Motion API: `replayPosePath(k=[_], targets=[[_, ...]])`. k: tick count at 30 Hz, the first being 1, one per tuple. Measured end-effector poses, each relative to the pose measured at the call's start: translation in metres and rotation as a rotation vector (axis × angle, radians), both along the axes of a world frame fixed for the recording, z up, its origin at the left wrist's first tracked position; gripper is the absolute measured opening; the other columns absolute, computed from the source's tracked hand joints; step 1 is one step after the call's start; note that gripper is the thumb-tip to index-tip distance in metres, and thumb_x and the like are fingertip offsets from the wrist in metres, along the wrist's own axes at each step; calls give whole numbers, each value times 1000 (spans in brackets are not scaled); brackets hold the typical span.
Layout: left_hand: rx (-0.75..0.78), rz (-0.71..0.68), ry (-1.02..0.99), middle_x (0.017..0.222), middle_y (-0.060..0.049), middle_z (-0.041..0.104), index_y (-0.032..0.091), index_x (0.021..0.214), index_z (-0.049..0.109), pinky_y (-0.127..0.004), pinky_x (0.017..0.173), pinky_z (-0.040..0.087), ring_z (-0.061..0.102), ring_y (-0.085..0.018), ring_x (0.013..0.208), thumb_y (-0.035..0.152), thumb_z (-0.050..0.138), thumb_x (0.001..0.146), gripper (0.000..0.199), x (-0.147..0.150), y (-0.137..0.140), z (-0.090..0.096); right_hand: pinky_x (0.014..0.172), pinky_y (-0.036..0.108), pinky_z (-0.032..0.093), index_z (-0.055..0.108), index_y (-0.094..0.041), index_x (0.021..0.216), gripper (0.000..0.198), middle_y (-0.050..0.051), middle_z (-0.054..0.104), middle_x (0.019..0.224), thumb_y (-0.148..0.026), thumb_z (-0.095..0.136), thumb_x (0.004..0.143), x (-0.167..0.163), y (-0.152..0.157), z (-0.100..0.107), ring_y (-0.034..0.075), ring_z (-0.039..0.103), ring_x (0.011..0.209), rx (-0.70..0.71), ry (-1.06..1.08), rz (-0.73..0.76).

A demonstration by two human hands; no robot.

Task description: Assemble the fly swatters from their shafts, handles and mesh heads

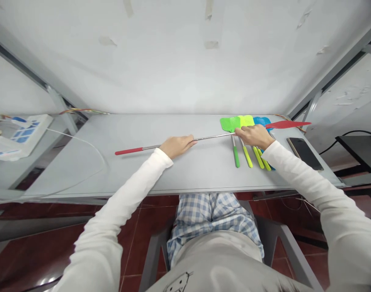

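Observation:
A red fly swatter [129, 151] with a long, thin metal shaft is stretched out above the table, its grip to the left and its flat red head to the right. My left hand [177, 146] is closed around the shaft a little past the grip. Nearer the head, my right hand [255, 136] is closed on the same swatter. Below and behind that hand lie several more swatters: a green one [230, 123], a yellow-green one [246, 120] and blue heads [261, 120]. My right hand and wrist partly cover them.
A dark phone [305, 153] lies at the right side of the grey table [185, 174]. On the left, a white cable [95, 148] curves across the tabletop. A white and blue plastic object [29, 136] stands beyond the left frame post. A wall rises behind the table.

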State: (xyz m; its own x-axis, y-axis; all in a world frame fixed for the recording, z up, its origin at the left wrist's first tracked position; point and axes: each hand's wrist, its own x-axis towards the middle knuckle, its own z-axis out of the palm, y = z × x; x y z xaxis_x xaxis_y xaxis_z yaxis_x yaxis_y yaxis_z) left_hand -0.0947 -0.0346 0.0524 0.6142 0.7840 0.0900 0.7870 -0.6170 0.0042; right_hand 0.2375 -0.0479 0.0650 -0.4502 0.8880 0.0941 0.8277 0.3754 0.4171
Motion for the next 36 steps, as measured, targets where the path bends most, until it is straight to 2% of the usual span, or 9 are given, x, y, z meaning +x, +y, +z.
replayPosePath(k=[3,8,13,17,22,26,29,33,36], targets=[[-27,-43,-123,95,-8,68,20,102,56,-26,69,41,61,-18,83,48,36,94,36,-20,4,5,57,30,13,62,-15,94,44,11,66,82,-35,23,99,15,0,6,18,56,69,30,13,1],[-32,228,-35,81,-6,67,23,84,58,-27,61,34,59,-21,75,55,41,89,37,-78,22,0,60,29,21,60,-15,98,46,13,66,89,-41,23,99,50,4,12,20,57,74,98,45,-110],[2,315,17,72,-4,68,25,80,58,-27,57,25,60,-20,68,57,40,88,37,-101,30,-13,59,29,19,57,-15,102,49,11,68,83,-44,17,101,61,10,4,19,57,64,-68,-108,-171],[7,284,45,68,-5,67,24,82,59,-27,56,25,61,-21,65,54,41,90,35,-86,28,-17,58,30,18,57,-17,105,53,11,69,79,-50,17,100,42,11,2,20,58,63,-120,-163,-191],[10,172,37,77,-10,70,22,92,61,-28,59,33,65,-23,71,51,37,94,38,-25,18,-18,59,28,22,57,-15,107,57,12,68,74,-55,18,98,-25,16,2,20,59,62,-180,-101,-17],[24,189,86,84,-12,72,21,100,61,-28,58,33,66,-23,71,43,34,97,35,8,13,-15,60,28,23,57,-11,106,58,12,66,71,-51,16,99,-63,21,-3,20,57,59,-161,-49,35],[45,197,72,86,-11,72,22,100,62,-28,58,32,66,-22,73,43,34,97,35,5,13,-11,59,28,23,57,-10,105,52,12,66,76,-46,19,101,-60,21,-5,18,55,61,-128,2,66],[88,206,44,91,-10,73,22,98,62,-27,58,31,66,-23,78,46,35,96,36,-14,17,-8,67,30,28,59,-10,94,38,15,65,90,-36,31,100,-31,22,-1,19,56,75,46,-14,228],[126,216,71,92,-9,73,23,99,63,-27,58,30,66,-22,78,46,33,97,38,-25,21,-8,71,32,29,59,-11,83,41,13,65,81,-33,30,100,-16,23,2,18,55,72,55,-103,325]])
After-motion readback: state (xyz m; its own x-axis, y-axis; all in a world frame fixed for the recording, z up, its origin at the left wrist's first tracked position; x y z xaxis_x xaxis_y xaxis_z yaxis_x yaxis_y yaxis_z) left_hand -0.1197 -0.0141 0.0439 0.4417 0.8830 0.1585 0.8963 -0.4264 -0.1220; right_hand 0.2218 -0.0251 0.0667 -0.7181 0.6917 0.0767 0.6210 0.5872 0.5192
